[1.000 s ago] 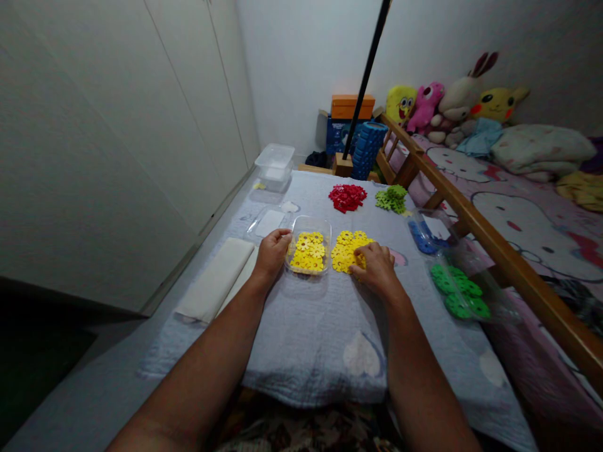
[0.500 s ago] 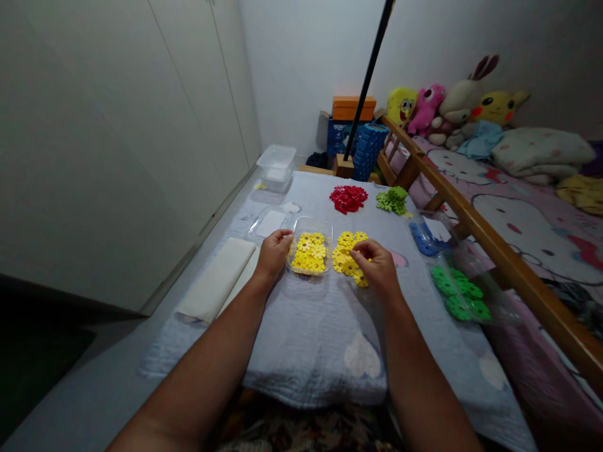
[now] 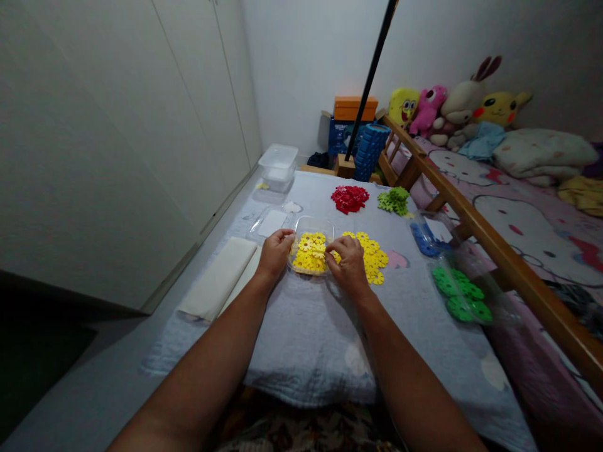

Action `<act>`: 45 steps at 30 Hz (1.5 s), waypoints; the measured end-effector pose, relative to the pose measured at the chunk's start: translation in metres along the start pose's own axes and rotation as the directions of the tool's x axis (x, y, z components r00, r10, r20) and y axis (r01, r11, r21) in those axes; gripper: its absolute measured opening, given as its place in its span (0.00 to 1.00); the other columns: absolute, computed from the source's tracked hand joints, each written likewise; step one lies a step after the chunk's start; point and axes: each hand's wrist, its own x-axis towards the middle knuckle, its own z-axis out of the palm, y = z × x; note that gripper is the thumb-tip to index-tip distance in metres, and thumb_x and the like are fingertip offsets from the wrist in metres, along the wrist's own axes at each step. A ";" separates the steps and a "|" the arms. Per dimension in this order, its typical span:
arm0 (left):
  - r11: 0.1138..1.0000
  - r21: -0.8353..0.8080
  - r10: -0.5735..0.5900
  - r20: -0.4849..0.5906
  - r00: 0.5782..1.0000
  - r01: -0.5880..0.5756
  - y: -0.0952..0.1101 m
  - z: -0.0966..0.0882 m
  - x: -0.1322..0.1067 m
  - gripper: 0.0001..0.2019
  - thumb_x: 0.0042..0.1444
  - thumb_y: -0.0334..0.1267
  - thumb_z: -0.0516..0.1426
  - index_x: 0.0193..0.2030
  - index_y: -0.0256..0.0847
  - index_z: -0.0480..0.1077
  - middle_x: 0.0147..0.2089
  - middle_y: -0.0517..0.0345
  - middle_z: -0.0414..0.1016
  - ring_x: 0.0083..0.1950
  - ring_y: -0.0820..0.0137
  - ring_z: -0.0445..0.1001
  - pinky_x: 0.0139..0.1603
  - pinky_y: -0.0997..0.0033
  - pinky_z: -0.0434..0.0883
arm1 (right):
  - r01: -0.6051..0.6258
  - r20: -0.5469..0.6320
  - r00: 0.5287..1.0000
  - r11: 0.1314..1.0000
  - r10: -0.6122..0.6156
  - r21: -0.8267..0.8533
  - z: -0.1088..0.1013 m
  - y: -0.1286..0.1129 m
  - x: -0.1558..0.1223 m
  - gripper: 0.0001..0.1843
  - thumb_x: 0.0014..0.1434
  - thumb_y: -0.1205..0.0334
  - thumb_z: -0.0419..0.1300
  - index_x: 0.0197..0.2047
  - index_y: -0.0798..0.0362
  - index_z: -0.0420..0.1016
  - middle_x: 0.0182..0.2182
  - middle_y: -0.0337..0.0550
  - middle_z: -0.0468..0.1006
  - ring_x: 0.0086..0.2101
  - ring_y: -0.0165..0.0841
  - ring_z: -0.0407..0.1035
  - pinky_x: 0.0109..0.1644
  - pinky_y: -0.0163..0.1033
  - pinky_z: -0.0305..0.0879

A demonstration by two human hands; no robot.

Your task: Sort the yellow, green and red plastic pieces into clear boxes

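From my remote seat I watch through the head camera, reading my clock from the clear plastic tub point(image 3: 311, 225), with 12 o'clock pointing away from the person. The tub sits open near the middle of the pale blue cloth point(image 3: 301, 351), part filled with yellow flower-shaped discs point(image 3: 306, 258).

I see the left hand point(image 3: 277, 251) at the tub's 9 o'clock side, grasping the rim between thumb and fingers. The right hand point(image 3: 347, 258) is at 3 o'clock, its fingertips at the near wall of the tub and pinching 1 yellow flower disc point(image 3: 319, 253), which I see nearly edge-on above the discs inside.

Just beyond the right hand, also at 3 o'clock, the loose yellow pile point(image 3: 375, 256) lies on the cloth, partly covered by that hand. I find a red pile point(image 3: 350, 199) at 1 o'clock and a lime-green pile point(image 3: 394, 201) at 2 o'clock. Blue pieces point(image 3: 423, 240) lie in a clear container at 3 o'clock, farther out, and green discs point(image 3: 456, 289) in another at 4 o'clock. A clear lid point(image 3: 255, 227) rests at 10 o'clock, stacked clear containers point(image 3: 279, 160) stand at 11 o'clock, and a folded cream cloth point(image 3: 219, 276) lies at 8 o'clock.
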 end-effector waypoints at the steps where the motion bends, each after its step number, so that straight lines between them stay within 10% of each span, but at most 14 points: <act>1: 1.000 -0.002 0.003 -0.002 1.000 -0.003 0.000 0.000 0.000 0.19 0.46 0.49 0.64 0.39 0.37 0.76 0.31 0.59 0.77 0.31 0.70 0.71 0.34 0.71 0.67 | -0.006 -0.001 1.000 1.000 0.006 -0.008 0.000 0.000 0.000 0.07 0.62 0.66 0.59 0.36 0.48 0.79 0.42 0.46 0.76 0.47 0.41 0.65 0.54 0.45 0.59; 16: 1.000 -0.005 -0.013 -0.010 1.000 0.013 -0.003 0.000 0.002 0.19 0.46 0.49 0.64 0.40 0.37 0.76 0.30 0.60 0.76 0.30 0.71 0.71 0.33 0.72 0.67 | -0.105 -0.117 0.988 0.994 0.102 -0.021 -0.010 0.041 0.003 0.10 0.63 0.63 0.57 0.39 0.49 0.80 0.44 0.48 0.77 0.49 0.42 0.67 0.57 0.47 0.59; 30: 1.000 -0.002 -0.014 -0.018 1.000 0.014 0.002 0.001 -0.001 0.19 0.45 0.50 0.64 0.38 0.38 0.76 0.31 0.59 0.76 0.30 0.70 0.71 0.34 0.71 0.67 | -0.127 0.128 0.976 0.935 0.177 -0.330 -0.008 0.050 -0.011 0.13 0.57 0.58 0.66 0.46 0.47 0.82 0.54 0.51 0.75 0.53 0.49 0.62 0.53 0.51 0.58; 45: 1.000 -0.024 -0.013 -0.022 1.000 0.012 0.004 0.002 -0.001 0.18 0.44 0.49 0.65 0.38 0.38 0.76 0.31 0.59 0.77 0.30 0.71 0.71 0.33 0.72 0.68 | -0.246 0.001 0.969 0.964 0.247 -0.105 -0.005 0.061 -0.003 0.07 0.59 0.64 0.61 0.40 0.48 0.80 0.44 0.48 0.77 0.49 0.44 0.66 0.54 0.46 0.59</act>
